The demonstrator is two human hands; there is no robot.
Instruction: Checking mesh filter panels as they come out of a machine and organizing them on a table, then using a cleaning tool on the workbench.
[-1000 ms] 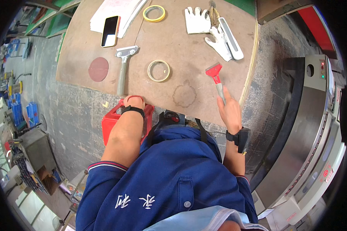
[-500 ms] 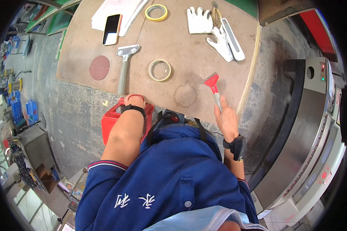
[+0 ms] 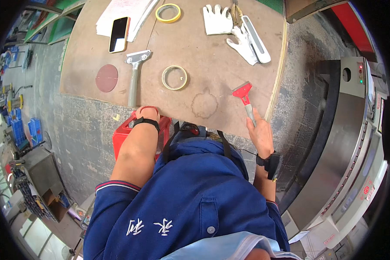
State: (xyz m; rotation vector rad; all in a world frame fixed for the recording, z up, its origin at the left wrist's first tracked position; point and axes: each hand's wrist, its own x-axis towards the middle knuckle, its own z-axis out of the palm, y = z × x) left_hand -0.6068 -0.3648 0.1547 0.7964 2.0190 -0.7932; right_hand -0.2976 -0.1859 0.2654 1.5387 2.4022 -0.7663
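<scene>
My right hand [image 3: 260,135] is closed round the grey handle of a small scraper with a red head [image 3: 242,90]. The scraper's blade end points away from me over the table's right front part. My left hand [image 3: 147,112] is at the table's front edge, above a red plastic canister [image 3: 124,134] and just below the handle of a larger metal scraper [image 3: 134,82]. Its fingers are hidden, so I cannot tell whether it grips anything. Between the two scrapers lie a cream roll of tape [image 3: 164,79] and a round stain on the board.
On the table [image 3: 199,56] lie a dark red disc [image 3: 107,78], a phone [image 3: 118,34], papers [image 3: 112,15], a yellow tape roll [image 3: 157,15], white gloves [image 3: 216,21] and a grey-white cutter-like tool [image 3: 256,40]. A steel machine [image 3: 329,160] stands at the right.
My right hand has moved slightly right with the small scraper, whose head has turned a little. The table's things sit farther left in view. My left hand stays at the edge.
</scene>
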